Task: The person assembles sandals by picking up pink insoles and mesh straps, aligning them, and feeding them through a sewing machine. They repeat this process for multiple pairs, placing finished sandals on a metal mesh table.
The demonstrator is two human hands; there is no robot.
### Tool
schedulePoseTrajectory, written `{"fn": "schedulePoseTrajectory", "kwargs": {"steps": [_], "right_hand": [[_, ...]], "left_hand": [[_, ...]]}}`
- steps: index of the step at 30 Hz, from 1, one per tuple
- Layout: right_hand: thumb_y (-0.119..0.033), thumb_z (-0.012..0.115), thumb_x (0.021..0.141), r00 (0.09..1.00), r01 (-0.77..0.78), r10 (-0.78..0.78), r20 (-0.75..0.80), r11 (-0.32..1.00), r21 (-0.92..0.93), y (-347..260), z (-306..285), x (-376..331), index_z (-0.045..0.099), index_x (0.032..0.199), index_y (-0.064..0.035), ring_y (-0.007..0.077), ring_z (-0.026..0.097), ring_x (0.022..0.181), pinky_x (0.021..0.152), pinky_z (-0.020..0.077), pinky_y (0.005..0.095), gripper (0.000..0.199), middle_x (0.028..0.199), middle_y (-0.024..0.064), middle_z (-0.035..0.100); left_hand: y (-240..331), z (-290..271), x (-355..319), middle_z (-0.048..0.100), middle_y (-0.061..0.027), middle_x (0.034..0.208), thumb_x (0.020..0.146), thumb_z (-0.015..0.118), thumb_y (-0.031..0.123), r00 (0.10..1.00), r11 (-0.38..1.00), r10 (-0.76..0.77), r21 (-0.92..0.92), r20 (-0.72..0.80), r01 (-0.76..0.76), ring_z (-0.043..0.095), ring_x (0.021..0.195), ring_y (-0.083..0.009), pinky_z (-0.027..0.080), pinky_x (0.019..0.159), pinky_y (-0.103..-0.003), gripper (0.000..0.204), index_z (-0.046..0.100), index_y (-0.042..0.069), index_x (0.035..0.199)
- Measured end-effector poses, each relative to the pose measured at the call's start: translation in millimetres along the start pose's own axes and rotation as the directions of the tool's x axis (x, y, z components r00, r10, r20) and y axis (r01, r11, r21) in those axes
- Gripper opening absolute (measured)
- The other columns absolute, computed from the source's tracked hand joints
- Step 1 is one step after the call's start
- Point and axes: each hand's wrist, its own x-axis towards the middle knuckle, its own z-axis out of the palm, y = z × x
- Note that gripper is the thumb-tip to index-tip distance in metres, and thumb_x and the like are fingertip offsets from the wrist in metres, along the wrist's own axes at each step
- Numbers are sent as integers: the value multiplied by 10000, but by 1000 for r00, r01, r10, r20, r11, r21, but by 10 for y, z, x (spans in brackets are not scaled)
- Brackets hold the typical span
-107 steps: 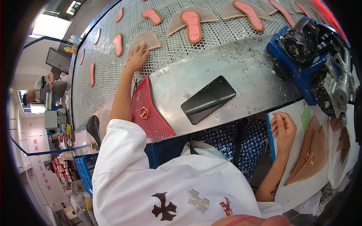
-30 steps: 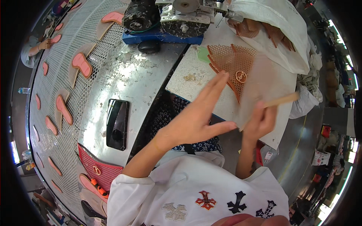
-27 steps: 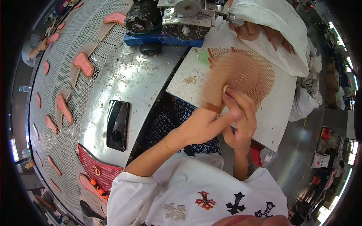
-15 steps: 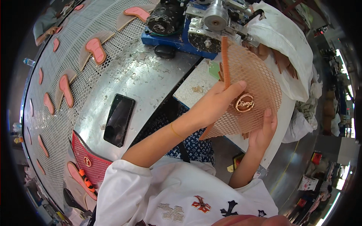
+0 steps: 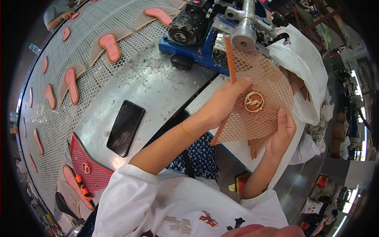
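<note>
I have both hands up over the right side of the worktop [image 5: 158, 85], sharing one tan mesh shoe upper [image 5: 256, 106] that carries a round gold ornament [image 5: 253, 101] at its middle. My left hand [image 5: 223, 106] grips the piece along its left edge, fingers closed on it with the tips reaching toward the ornament. My right hand [image 5: 281, 132] takes the lower right edge, thumb pressed up against the mesh, fingers pinching it from behind. The piece sits tilted, held clear of the worktop, its far edge just beside the metal head of the blue machine [image 5: 215, 29]. To the left, a black phone [image 5: 125, 127] lies flat on the steel. Nearer and further left rests a red mesh upper [image 5: 89, 170]. Pink insoles [image 5: 109, 46] dot the perforated belt beyond.
</note>
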Motion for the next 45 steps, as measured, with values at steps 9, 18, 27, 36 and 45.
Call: {"fn": "schedulePoseTrajectory", "kwargs": {"steps": [9, 18, 27, 36, 45], "right_hand": [[-163, 653, 941, 966, -139, 143, 214, 990, -35, -12, 509, 341, 682, 1058, 67, 81, 616, 841, 773, 471, 223, 260, 964, 56, 701], [-210, 668, 922, 888, 109, 153, 433, 845, -523, -253, 275, 514, 682, 878, 28, 49, 520, 703, 644, 392, 198, 242, 803, -4, 628], [-168, 582, 961, 936, -42, 204, 287, 874, -483, -312, -387, 323, 648, 949, 49, 147, 616, 675, 671, 491, 267, 226, 797, 102, 678], [-110, 587, 950, 876, -70, 284, 391, 875, -479, -110, -71, -59, 658, 987, 51, 145, 640, 718, 678, 506, 258, 180, 827, 114, 689], [-69, 597, 929, 755, -62, 292, 587, 923, -379, 65, 384, -298, 666, 1008, 56, 147, 634, 730, 686, 508, 258, 163, 854, 116, 678]], "left_hand": [[108, -309, -361, 633, -152, 1141, 999, 484, 348, 945, 956, 294, 45, -141, -291, 665, 993, -212, 563, 854, -345, 470, 505, -55, 1240], [-302, 22, -794, 633, -99, 1104, 1045, 400, 346, 942, 964, 266, 71, -202, -257, 609, 941, -146, 516, 809, -312, 453, 563, -47, 1202], [-471, 304, -680, 636, -146, 1153, 1046, 222, 448, 934, 945, 293, -89, -206, -316, 624, 871, -172, 554, 777, -330, 606, 537, -22, 1261], [-423, 134, -683, 628, -148, 1147, 1036, 259, 464, 956, 889, 188, -374, -224, -262, 621, 836, -155, 562, 722, -326, 585, 459, 5, 1337], [285, -615, -1260, 583, -145, 1269, 1050, 323, 395, 651, 782, 583, 117, -486, -612, 663, 944, -280, 569, 725, -356, 491, 431, 9, 1333]]}}
